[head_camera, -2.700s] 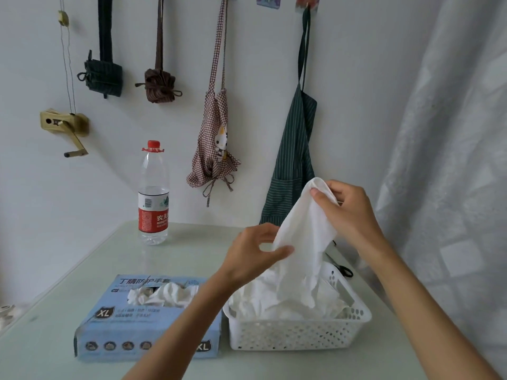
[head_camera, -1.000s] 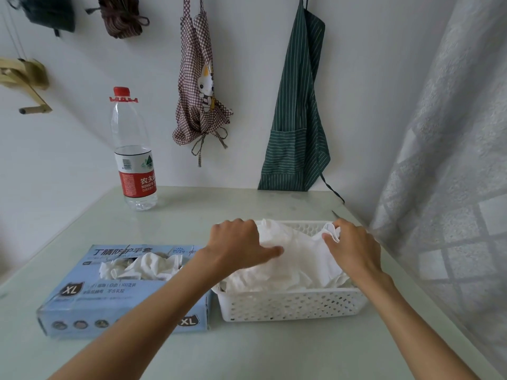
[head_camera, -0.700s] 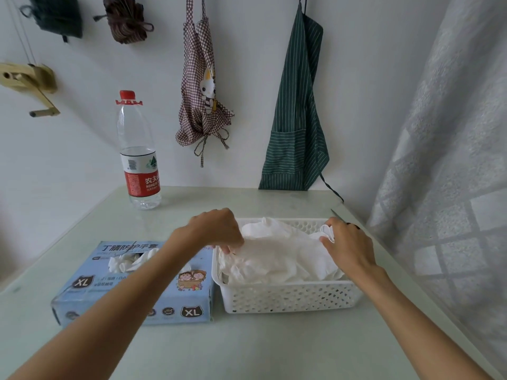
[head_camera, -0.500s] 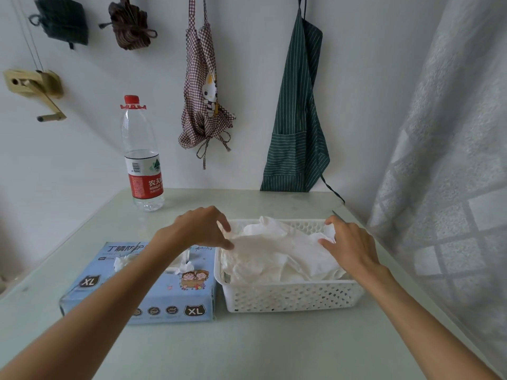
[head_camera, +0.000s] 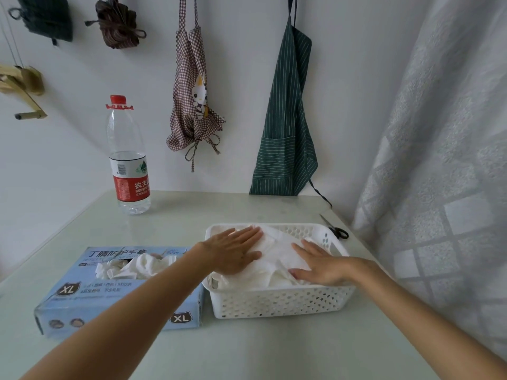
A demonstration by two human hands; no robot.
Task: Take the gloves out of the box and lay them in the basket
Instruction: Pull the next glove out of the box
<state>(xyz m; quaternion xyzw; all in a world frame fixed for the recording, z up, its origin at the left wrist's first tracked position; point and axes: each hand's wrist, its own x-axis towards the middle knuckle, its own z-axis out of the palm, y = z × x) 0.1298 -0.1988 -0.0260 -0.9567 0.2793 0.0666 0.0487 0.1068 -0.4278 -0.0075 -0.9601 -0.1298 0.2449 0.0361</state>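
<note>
White gloves (head_camera: pixel 277 259) lie heaped in a white plastic basket (head_camera: pixel 279 303) on a pale green tabletop (head_camera: pixel 247 349), pressed flat by both hands. The left hand (head_camera: pixel 233 253) rests palm-down on the near-left part of the pile, fingers straight and together; the right hand (head_camera: pixel 318 263) lies flat on the right part. Neither has a grip on anything: both are released, simply pressing.

More gloves bulge from the torn opening of the blue box (head_camera: pixel 115 286), which stands touching the basket's left wall. The job looks part done, with a good share still in the box.

The risk lies in the pile's height. The gloves sit level with or slightly above the rim, and thin springy material may puff back up once the palms lift, spilling a glove over the near or left wall. Hard downward pressure near one side could also tip or slide the light basket toward the scissors (head_camera: pixel 336 230) lying just behind its far-right corner.

The top glove lies spread across the basket, its long axis running roughly from the far-left corner to the near-right. Which end is cuff and which fingers cannot be told beneath the hands. The basket's long axis runs left to right, in line with the box's.
</note>
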